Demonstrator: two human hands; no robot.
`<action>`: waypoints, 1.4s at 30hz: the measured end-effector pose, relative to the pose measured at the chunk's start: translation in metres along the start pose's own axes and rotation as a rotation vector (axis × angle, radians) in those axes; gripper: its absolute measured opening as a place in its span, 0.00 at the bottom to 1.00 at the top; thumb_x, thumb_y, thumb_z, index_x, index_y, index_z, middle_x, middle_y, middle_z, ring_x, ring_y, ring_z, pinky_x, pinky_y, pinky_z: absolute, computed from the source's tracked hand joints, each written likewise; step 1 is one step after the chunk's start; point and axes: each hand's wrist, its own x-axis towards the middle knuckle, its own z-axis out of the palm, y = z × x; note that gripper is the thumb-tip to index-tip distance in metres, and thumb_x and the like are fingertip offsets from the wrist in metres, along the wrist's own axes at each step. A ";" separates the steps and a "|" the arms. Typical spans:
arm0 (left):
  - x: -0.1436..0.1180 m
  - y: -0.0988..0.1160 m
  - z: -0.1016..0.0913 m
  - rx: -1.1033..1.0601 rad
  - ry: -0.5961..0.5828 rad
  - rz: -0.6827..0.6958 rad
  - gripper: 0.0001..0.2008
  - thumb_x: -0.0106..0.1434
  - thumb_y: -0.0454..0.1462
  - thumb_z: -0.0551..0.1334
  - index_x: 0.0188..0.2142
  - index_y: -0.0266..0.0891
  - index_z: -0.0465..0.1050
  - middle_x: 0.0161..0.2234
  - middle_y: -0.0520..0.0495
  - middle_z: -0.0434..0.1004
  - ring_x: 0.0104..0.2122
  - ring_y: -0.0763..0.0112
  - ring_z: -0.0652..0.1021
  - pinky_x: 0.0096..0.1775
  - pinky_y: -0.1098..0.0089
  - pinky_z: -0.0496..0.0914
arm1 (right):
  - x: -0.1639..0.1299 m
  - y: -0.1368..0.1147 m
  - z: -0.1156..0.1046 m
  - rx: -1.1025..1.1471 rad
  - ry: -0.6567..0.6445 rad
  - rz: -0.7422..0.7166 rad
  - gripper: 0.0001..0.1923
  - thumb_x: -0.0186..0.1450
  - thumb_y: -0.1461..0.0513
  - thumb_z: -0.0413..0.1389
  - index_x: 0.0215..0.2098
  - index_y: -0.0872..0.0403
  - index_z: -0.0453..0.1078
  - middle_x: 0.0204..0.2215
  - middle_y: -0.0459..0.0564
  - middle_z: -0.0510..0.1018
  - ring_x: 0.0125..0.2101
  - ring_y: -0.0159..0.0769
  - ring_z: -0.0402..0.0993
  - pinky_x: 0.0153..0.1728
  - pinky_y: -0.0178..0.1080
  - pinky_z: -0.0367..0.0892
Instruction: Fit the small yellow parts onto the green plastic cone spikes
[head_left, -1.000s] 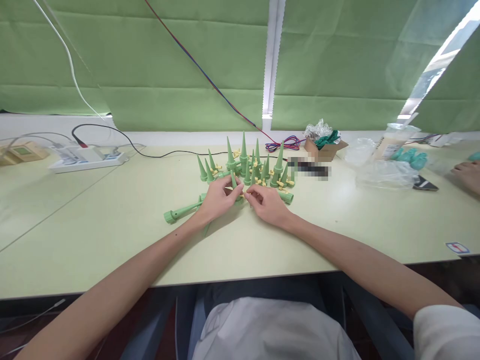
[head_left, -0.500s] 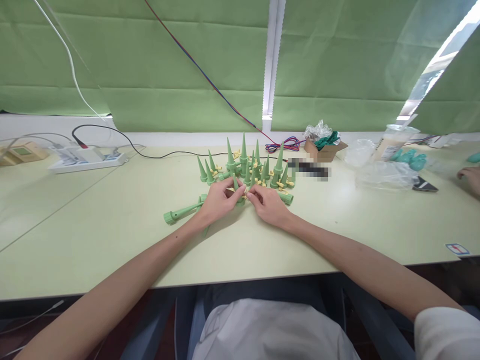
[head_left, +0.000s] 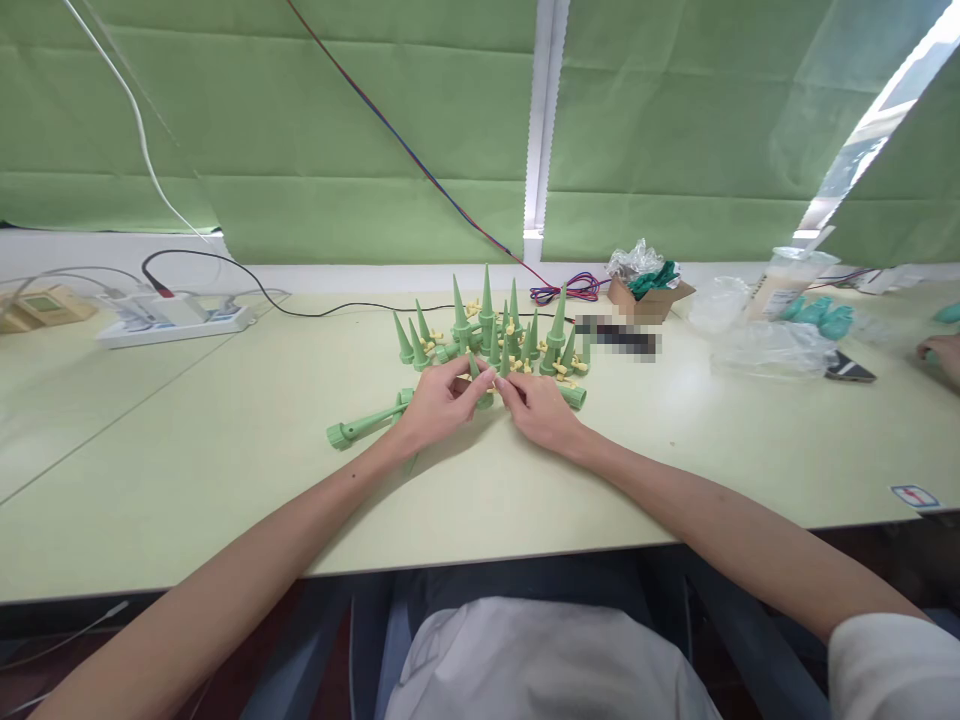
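My left hand [head_left: 445, 402] is closed around a green plastic watering spike [head_left: 473, 368], whose pointed tip rises between thumb and fingers. My right hand [head_left: 538, 408] has thumb and forefinger pinched together against the side of that spike, touching the left fingertips; what sits in the pinch is mostly hidden. Behind both hands several green spikes [head_left: 487, 300] stand upright in a cluster, with small yellow valves [head_left: 559, 368] fitted on or lying among them. More green spike parts [head_left: 364, 424] lie to the left of my left hand, and a green tube [head_left: 574, 397] lies beyond my right hand.
A white power strip [head_left: 176, 327] with plugs lies at the back left. Back right are a cardboard box [head_left: 651, 301], a plastic cup [head_left: 784, 285], clear bags [head_left: 776, 350] and a dark phone [head_left: 850, 367]. Another person's hand [head_left: 941, 352] shows at the right edge.
My right fingertips have shifted slightly and press closer to my left thumb, covering the yellow piece seen between the hands before. The left hand and the spike have hardly moved.
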 end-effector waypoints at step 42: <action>0.003 -0.001 -0.001 0.110 -0.160 0.067 0.19 0.67 0.48 0.58 0.25 0.37 0.67 0.19 0.54 0.67 0.19 0.76 0.67 0.25 0.73 0.62 | -0.003 -0.003 -0.005 0.354 0.177 0.097 0.20 0.72 0.50 0.45 0.26 0.51 0.54 0.20 0.41 0.59 0.21 0.29 0.57 0.24 0.35 0.53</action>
